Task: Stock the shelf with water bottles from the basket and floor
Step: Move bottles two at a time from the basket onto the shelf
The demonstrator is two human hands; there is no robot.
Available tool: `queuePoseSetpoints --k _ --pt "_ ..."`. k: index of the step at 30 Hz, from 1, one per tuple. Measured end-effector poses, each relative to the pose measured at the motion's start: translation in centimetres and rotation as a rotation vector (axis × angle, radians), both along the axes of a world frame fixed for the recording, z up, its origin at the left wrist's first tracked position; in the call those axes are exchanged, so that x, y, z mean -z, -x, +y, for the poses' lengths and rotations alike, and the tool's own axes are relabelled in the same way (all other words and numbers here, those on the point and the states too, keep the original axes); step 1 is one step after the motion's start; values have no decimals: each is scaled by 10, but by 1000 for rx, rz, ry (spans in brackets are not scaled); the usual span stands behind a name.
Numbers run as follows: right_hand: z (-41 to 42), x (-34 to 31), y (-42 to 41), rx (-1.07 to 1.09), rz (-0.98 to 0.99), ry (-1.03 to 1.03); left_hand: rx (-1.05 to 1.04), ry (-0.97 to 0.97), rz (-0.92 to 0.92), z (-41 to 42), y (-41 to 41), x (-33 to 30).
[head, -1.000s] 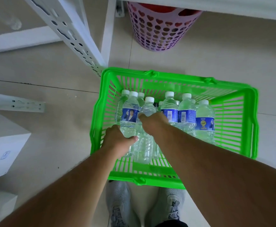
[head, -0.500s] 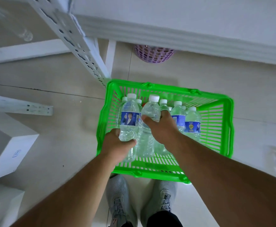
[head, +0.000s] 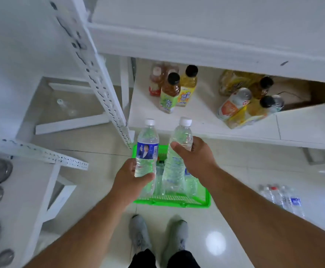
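Water bottles are what I have in both hands, lifted above the basket and in front of the white metal shelf, the biggest thing I see; its lower board carries a few tea and juice bottles with dark caps standing at the left and a yellow shrink-wrapped bundle of drink cans and bottles lying tilted further right. Beside it, a perforated white upright post slants down to the pale glossy tiled floor. Down on that floor, just ahead of my grey shoes, sits the bright green plastic slatted basket, with more clear bottles standing in it behind my hands. Off to my right, a wrapped pack of clear bottles lies on the floor, well apart from the basket. My left hand has its fingers wrapped round the lower half of a clear water bottle with a blue label and white cap, held upright. My right hand has its fingers closed round the upper body of a second clear water bottle with a white cap, leaning slightly to the right. The two held bottles are side by side, not touching as far as I can see.
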State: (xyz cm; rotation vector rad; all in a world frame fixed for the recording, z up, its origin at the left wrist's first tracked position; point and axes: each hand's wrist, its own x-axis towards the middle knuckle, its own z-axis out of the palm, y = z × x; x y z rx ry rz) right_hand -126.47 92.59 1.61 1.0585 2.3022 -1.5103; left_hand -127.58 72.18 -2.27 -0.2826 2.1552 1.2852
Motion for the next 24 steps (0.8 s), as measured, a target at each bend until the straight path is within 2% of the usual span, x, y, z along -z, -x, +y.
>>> queuePoseSetpoints --k 6,11,14,20,24 --pt "0 -141 -45 -29 141 -55 24 -87 115 -6 -37 -139" --pt "6 -243 -86 -73 290 -25 -11 -184 210 -2 -79 -239" --pt "12 -299 -108 -94 370 -79 -20 -229 274 0 -98 -291" --pt "22 -385 -128 -57 514 -94 -22 -223 423 7 -108 -363" --pt "29 -416 -125 -33 558 -75 -14 -220 483 11 -104 -387"
